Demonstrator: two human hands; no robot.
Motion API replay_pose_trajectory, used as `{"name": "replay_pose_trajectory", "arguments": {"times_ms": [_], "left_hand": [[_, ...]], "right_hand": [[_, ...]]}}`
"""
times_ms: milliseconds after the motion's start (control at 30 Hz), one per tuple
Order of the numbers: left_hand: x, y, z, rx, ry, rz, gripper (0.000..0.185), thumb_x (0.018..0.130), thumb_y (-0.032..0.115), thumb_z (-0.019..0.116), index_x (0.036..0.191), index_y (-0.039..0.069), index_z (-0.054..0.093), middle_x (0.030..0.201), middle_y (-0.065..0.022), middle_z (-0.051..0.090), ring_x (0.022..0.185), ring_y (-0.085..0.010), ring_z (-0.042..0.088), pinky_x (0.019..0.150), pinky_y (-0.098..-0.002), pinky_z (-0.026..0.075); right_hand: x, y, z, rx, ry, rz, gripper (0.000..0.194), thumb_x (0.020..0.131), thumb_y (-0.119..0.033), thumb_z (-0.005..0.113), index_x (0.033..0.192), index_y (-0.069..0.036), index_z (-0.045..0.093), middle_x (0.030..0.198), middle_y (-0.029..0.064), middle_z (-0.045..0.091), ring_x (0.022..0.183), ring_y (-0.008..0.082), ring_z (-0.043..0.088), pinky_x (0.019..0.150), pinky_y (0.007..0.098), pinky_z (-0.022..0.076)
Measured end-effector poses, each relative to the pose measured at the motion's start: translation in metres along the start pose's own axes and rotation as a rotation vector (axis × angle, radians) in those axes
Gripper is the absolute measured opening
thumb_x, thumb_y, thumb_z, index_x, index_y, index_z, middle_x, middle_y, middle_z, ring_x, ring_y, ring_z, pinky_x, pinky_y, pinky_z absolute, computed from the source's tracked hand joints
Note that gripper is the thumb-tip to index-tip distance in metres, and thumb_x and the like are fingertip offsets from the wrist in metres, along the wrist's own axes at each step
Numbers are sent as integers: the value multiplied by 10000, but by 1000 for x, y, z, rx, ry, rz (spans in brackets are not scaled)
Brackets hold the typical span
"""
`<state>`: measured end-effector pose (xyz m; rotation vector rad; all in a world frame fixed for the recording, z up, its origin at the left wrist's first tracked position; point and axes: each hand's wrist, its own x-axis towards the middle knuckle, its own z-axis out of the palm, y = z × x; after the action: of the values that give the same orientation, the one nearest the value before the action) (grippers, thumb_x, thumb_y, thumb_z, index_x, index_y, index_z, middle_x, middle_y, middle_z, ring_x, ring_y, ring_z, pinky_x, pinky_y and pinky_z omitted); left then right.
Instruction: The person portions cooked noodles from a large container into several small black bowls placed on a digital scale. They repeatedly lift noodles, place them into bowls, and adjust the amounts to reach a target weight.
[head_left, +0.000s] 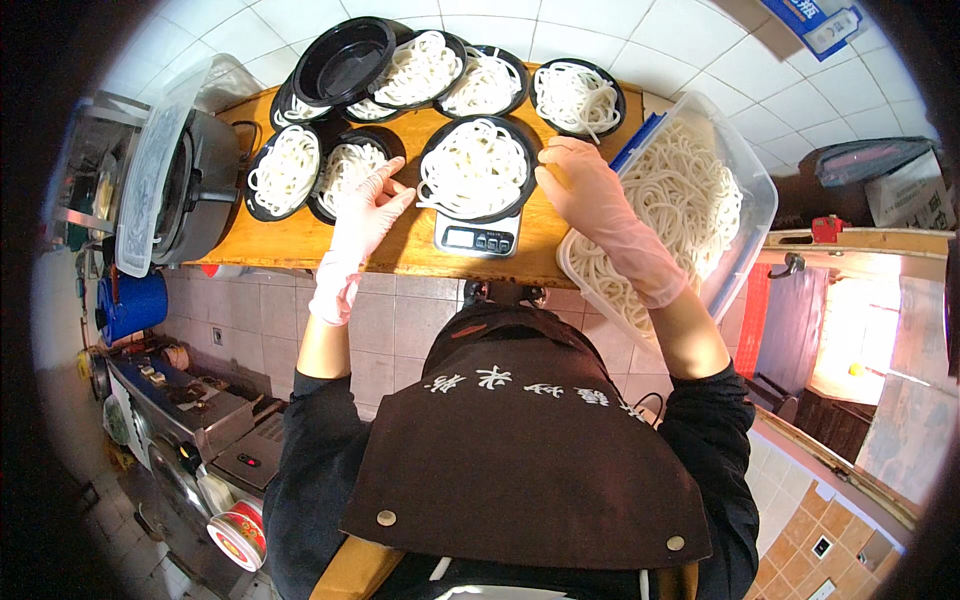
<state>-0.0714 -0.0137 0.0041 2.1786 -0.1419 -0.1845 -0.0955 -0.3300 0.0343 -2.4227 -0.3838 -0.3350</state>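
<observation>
A black bowl (532, 191) heaped with thick white noodles (480, 166) sits on a small digital kitchen scale (459, 249) before me. My left hand (369, 208), in a pale pink glove, is left of that bowl with nothing visible in it, its thumb and fingers apart. It partly covers another bowl of noodles (346, 169). At the right rim of the weighed bowl is my right hand (589, 191), gloved alike, fingers curled; whether it touches the rim is unclear. Under my right forearm stands a clear plastic bin (759, 191) of loose noodles (675, 202).
More noodle-filled black bowls (577, 97) line the back of the wooden table (401, 251). An empty black bowl (345, 64) rests on some at the back left. A dark cooker (199, 187) stands at the left end, a translucent lid (154, 172) leaning beside it.
</observation>
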Motion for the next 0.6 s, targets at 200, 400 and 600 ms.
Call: {"name": "replay_pose_trajectory", "arguments": {"times_ms": [200,400,600], "left_hand": [[-10,7,8,-14,-83,-119,798,810,165,807,1469,-31,401,900,-51,697,832,-127,640,804,-279,515],[2,-1,30,-390,-147,-342,869,867,63,749,1553,-22,223,898,-92,693,724,-113,625,658,-232,506],[19,-4,41,-309,-16,-240,792,873,94,759,1522,-17,320,879,-57,671,678,-81,578,593,-212,473]], "right_hand": [[12,-3,9,-10,-326,267,366,893,-216,652,1153,41,645,1198,254,632,1147,393,592,982,416,472],[25,7,34,19,-393,499,543,917,-267,598,1299,112,532,1265,336,582,1211,422,569,1005,426,459],[41,28,54,-13,-399,531,381,887,-237,565,1079,90,605,1131,356,629,1045,440,646,912,464,512]]}}
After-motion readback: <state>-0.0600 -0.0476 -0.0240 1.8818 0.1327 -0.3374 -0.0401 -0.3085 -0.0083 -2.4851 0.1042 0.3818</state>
